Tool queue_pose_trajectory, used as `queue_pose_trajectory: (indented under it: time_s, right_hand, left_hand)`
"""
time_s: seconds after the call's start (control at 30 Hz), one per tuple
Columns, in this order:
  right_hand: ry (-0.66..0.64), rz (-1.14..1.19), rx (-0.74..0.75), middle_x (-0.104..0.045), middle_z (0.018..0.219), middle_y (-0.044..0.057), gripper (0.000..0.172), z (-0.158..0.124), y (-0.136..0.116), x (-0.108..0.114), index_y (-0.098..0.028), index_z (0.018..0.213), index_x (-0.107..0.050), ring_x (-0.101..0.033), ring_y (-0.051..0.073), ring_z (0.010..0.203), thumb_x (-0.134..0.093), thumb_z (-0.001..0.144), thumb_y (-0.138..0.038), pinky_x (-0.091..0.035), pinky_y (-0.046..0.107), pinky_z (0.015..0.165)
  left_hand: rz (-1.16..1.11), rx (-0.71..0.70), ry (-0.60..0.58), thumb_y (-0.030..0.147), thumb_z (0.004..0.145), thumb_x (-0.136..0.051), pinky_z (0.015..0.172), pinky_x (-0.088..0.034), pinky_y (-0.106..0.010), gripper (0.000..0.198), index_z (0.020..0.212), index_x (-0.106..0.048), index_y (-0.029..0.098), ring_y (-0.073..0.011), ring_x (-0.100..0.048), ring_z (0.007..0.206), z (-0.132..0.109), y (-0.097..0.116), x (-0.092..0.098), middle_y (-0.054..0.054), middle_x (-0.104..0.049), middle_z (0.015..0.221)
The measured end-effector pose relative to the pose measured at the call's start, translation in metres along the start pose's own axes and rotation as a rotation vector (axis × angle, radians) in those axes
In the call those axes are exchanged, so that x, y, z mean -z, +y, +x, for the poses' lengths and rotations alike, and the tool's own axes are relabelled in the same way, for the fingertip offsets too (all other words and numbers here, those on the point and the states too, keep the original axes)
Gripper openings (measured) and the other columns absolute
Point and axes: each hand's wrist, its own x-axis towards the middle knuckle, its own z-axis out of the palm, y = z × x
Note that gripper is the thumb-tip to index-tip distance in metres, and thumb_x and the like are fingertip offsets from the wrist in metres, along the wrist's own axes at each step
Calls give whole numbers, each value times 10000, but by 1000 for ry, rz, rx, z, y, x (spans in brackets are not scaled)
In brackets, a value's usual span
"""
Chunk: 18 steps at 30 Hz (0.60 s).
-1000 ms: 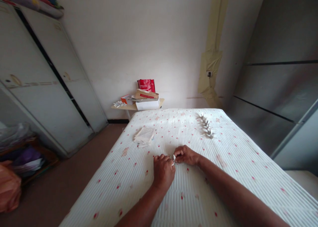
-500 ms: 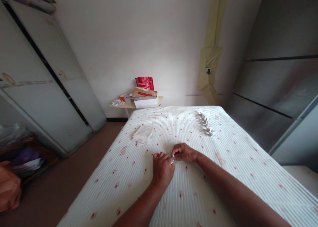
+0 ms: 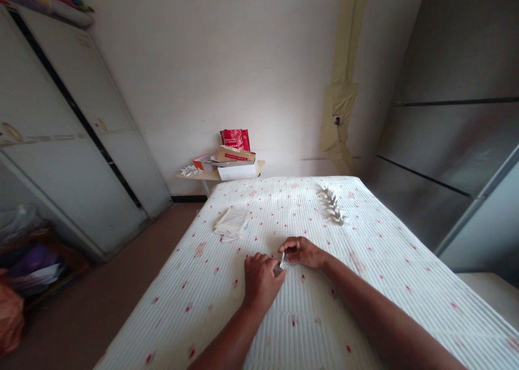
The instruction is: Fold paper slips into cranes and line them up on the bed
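Both of my hands are over the near middle of the bed. My left hand (image 3: 261,278) has its fingers curled and thumb pressed in, gripping a small folded piece of paper (image 3: 282,263). From the other side, my right hand (image 3: 304,252) pinches the same piece at its upper end with thumb and forefinger. The paper is whitish with a narrow upright point; much of it is hidden by the fingers. Beyond my left hand lies a loose stack of printed paper squares (image 3: 233,222). Farther off to the right stand several folded paper cranes (image 3: 332,203) in a row.
A striped white sheet with red dots covers the bed (image 3: 294,321). Behind it, a small table (image 3: 205,175) bears a white box (image 3: 237,170), a red bag (image 3: 235,139) and a heap of white paper pieces (image 3: 191,170). Cabinets (image 3: 68,127) line the left side.
My left hand has loosened slightly and its thumb now shows more apart from the fingers. My right fingers have shifted up the paper, whose narrow point shows more clearly.
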Motion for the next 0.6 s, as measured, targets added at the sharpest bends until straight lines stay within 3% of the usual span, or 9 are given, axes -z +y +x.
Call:
queue_pose_trajectory:
  time_s: [0.17,0.3,0.5,0.6]
  right_hand:
    - [130,-9,5,-589,765,1,229,-3,1,2,-162,806,-652,-516,116,691,-681,590,-233,-421,248,665]
    - [294,-29,-18,-558,699,-17,188,-13,5,5,-168,766,-619,-475,106,631,-650,584,-205,-392,236,611]
    - [408,-145,-27,-464,610,-44,106,-41,0,4,-180,732,-567,-423,99,560,-602,646,-231,-345,230,552]
    - [436,-235,-25,-496,659,-26,99,-60,-7,-1,-182,735,-563,-454,109,590,-591,687,-264,-360,236,573]
  left_hand:
    - [-24,7,-2,289,684,-642,786,-299,-340,103,760,-673,226,-192,-532,806,-2,-4,4,-13,-638,731]
    - [-71,4,4,256,668,-661,781,-326,-328,163,829,-677,232,-187,-530,817,-5,-12,8,-8,-635,754]
    - [-164,-43,9,157,667,-632,792,-374,-333,225,873,-682,234,-190,-520,861,-5,-34,6,-15,-629,819]
    - [-204,-130,-23,136,656,-631,802,-395,-338,320,949,-680,253,-194,-513,882,1,-43,5,-25,-626,879]
